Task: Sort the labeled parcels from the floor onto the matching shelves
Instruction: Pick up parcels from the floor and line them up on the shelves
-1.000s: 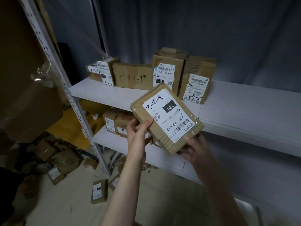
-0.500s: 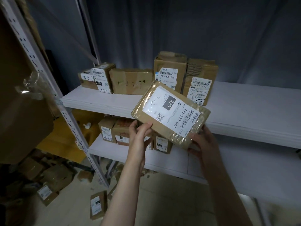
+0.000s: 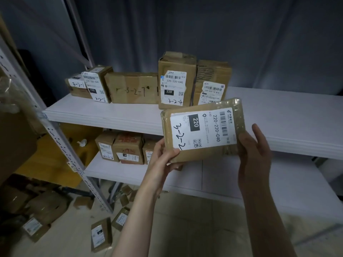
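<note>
Parcel (image 3: 202, 130) now rightward, before shelf (image 3: 297, 112) (grey curtain (image 3: 241, 43))

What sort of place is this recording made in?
Likely a parcel storeroom or sorting depot: white shelves hold coded boxes, loose parcels litter the floor, and the held parcel bears a shipping label.

Parcel (image 3: 203, 130) brown cardboard, glossy tape wrap; paper label (image 3: 203, 127); shelf (image 3: 278, 112) matt white.
</note>
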### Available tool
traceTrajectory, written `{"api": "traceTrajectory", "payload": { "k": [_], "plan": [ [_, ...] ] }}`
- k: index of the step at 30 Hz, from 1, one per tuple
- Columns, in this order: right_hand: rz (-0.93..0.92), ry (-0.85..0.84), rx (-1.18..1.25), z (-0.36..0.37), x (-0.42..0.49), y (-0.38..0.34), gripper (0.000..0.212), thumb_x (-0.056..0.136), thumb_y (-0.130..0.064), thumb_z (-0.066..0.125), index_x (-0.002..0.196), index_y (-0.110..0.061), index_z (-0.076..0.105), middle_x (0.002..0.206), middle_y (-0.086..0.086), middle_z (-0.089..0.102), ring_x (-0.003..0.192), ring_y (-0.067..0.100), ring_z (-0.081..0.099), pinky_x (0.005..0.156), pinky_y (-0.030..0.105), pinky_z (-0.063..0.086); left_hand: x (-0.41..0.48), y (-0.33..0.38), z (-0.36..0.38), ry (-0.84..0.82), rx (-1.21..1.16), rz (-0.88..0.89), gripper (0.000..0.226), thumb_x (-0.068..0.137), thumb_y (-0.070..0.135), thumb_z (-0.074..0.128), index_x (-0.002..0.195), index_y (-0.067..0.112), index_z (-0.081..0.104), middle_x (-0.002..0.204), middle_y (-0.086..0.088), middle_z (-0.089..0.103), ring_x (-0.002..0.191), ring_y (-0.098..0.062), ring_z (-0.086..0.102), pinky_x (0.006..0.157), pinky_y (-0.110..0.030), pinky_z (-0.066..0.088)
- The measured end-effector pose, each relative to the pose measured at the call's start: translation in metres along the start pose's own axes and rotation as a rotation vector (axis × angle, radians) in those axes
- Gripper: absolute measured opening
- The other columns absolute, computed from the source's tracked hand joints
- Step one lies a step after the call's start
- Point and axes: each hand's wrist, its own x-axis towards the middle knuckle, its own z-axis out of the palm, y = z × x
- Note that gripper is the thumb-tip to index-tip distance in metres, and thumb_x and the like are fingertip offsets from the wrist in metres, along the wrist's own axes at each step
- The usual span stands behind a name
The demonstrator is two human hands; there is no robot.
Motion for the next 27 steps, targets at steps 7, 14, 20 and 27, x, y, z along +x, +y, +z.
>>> {"api": "traceTrajectory", "payload": {
  "k": [7,14,20,27],
  "plan": [
    [-0.06,-0.041,0.071,-0.011,0.044,-0.009,0.094,0.066,-0.037,0.086,0.14,0.001,0.043,0.137,0.019,0.057,0.125,0.031,0.058,0.1,0.04,0.051,0.015,-0.015,0.058,-0.023,-0.07,-0.025,0.078,0.059,0.035,0.078,0.127,0.007,0.052,0.122,-0.016,0.064,0.106,-0.031,0.064,0.079,-0.037,0.055],
    [0.016,-0.259,0.093,-0.045,0.079,-0.015,0.055,0.081,-0.017,0.065,0.134,-0.01,0.053,0.128,0.01,0.064,0.114,0.028,0.065,0.075,0.03,0.057,0.033,-0.033,0.121,-0.002,-0.095,-0.016,0.074,0.061,0.038,0.079,0.126,0.013,0.054,0.127,-0.014,0.064,0.114,-0.04,0.062,0.097,-0.052,0.052],
    [0.012,-0.291,0.037,-0.069,0.11,-0.017,0.068,0.074,-0.015,0.068,0.138,-0.011,0.048,0.128,0.005,0.065,0.116,0.024,0.065,0.082,0.042,0.058,0.046,-0.044,0.158,-0.007,-0.009,-0.008,0.074,0.064,0.044,0.077,0.128,0.016,0.054,0.123,-0.009,0.067,0.108,-0.03,0.067,0.092,-0.048,0.055],
    [-0.084,-0.121,0.021,-0.09,0.14,-0.024,0.082,0.062,-0.02,0.071,0.139,-0.004,0.047,0.128,0.018,0.061,0.116,0.029,0.062,0.1,0.056,0.05,0.062,-0.049,0.189,0.23,0.19,0.122,0.094,0.063,0.039,0.084,0.142,0.021,0.037,0.124,0.006,0.061,0.109,-0.012,0.063,0.092,-0.036,0.055]
  ]
}}
